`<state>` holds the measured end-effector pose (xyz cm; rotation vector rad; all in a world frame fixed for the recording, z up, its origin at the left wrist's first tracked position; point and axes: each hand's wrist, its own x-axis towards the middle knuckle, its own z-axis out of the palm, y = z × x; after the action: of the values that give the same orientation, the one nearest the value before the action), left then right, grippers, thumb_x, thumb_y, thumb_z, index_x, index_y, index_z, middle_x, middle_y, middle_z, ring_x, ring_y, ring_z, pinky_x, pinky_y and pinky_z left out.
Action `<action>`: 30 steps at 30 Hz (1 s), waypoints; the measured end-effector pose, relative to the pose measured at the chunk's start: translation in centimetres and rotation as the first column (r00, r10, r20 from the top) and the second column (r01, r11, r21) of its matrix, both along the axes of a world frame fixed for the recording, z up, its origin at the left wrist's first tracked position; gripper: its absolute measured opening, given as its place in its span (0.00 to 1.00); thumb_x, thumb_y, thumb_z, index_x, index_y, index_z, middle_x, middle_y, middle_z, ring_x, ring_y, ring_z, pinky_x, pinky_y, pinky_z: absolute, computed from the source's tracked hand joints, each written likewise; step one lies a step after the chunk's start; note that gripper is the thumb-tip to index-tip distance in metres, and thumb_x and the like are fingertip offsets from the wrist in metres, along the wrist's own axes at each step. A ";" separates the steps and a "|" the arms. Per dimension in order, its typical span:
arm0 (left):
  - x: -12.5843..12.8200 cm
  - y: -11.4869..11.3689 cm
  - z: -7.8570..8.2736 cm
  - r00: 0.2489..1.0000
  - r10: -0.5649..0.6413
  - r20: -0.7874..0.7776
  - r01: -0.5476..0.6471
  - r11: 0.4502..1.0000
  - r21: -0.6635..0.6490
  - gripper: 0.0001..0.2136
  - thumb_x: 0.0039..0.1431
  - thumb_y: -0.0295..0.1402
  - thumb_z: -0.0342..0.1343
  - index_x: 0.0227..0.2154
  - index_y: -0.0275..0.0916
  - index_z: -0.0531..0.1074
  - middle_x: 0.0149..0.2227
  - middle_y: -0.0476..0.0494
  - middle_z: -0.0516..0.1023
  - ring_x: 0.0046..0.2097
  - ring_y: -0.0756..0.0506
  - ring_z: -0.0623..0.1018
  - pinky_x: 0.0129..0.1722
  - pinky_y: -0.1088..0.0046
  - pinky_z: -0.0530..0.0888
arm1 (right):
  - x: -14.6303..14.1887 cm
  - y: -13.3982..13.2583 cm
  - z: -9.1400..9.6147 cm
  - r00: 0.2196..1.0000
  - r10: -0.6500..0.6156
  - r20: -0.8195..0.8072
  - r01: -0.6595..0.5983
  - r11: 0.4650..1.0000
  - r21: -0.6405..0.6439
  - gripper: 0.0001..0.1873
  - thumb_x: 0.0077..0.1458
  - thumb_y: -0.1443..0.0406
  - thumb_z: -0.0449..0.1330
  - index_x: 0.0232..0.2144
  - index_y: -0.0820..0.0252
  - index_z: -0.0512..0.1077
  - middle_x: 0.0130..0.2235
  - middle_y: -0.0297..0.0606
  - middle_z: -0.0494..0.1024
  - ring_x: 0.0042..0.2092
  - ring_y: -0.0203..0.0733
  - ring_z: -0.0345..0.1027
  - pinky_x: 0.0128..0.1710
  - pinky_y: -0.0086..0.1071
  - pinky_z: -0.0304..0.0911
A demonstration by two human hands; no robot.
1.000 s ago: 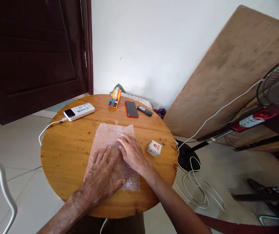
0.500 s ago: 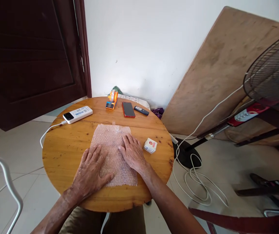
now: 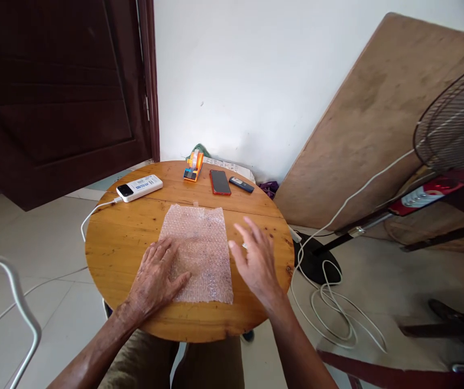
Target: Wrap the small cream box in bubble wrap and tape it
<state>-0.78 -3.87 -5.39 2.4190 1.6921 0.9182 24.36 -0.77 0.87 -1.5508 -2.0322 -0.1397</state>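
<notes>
A sheet of bubble wrap [image 3: 201,254] lies flat on the round wooden table [image 3: 110,248]. My left hand [image 3: 156,275] rests with spread fingers on its left side. To the right of the sheet, my right hand [image 3: 258,262] hovers with its fingers apart, holding nothing I can see. It covers nearly all of the small white box [image 3: 244,246]; just a pale bit shows between the fingers. A short piece of clear tape [image 3: 195,204] shows at the sheet's far edge.
Toward the back of the table are an orange tape dispenser [image 3: 193,165], a red-edged phone [image 3: 220,182] and a dark remote-like device [image 3: 241,184]. A white power bank [image 3: 140,188] with a cable lies at the left. A fan [image 3: 458,119] stands at the right.
My right hand has lifted off the bubble wrap and moved right, over the small white box. My left hand stays on the sheet. The whole view has shifted slightly.
</notes>
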 end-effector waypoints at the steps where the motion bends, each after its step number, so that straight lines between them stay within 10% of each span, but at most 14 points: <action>1: 0.0 0.0 0.1 1.000 -0.005 0.010 0.005 1.000 -0.006 0.27 0.57 0.42 0.57 0.58 0.35 0.64 0.61 0.31 0.68 0.62 0.32 0.66 0.61 0.45 0.64 | 1.1 -0.2 0.1 0.998 -0.042 -0.037 0.042 0.999 0.008 0.22 0.62 0.59 0.52 0.57 0.59 0.67 0.64 0.50 0.63 0.64 0.55 0.57 0.60 0.53 0.55; 10: -0.2 0.3 0.2 0.998 0.010 0.066 -0.009 1.000 -0.028 0.28 0.55 0.37 0.57 0.59 0.37 0.61 0.59 0.32 0.69 0.62 0.32 0.67 0.60 0.46 0.65 | 6.8 1.4 -2.6 0.928 -0.203 -0.313 0.118 0.955 -0.272 0.26 0.51 0.60 0.58 0.53 0.59 0.69 0.53 0.47 0.76 0.52 0.54 0.71 0.54 0.51 0.64; 18: -0.3 0.2 0.9 0.994 0.002 0.107 0.007 0.996 -0.087 0.30 0.53 0.33 0.54 0.61 0.38 0.58 0.59 0.33 0.69 0.61 0.34 0.67 0.62 0.48 0.63 | -0.9 -0.4 1.8 0.836 0.083 -0.542 -0.181 0.975 -0.130 0.24 0.53 0.60 0.63 0.53 0.54 0.70 0.49 0.41 0.79 0.47 0.46 0.74 0.51 0.42 0.68; 30: 0.0 0.2 0.8 0.986 0.028 0.164 -0.013 0.996 -0.088 0.32 0.48 0.26 0.52 0.61 0.37 0.59 0.58 0.35 0.71 0.61 0.35 0.68 0.63 0.49 0.62 | -5.3 0.6 -2.9 0.883 0.277 -0.378 -0.396 0.873 -0.286 0.34 0.52 0.74 0.57 0.61 0.52 0.63 0.59 0.41 0.72 0.58 0.48 0.67 0.58 0.44 0.62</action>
<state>-0.75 -3.64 -4.61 2.2078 1.6652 0.9947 19.11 -0.21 -2.02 -1.2705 -2.0925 0.6193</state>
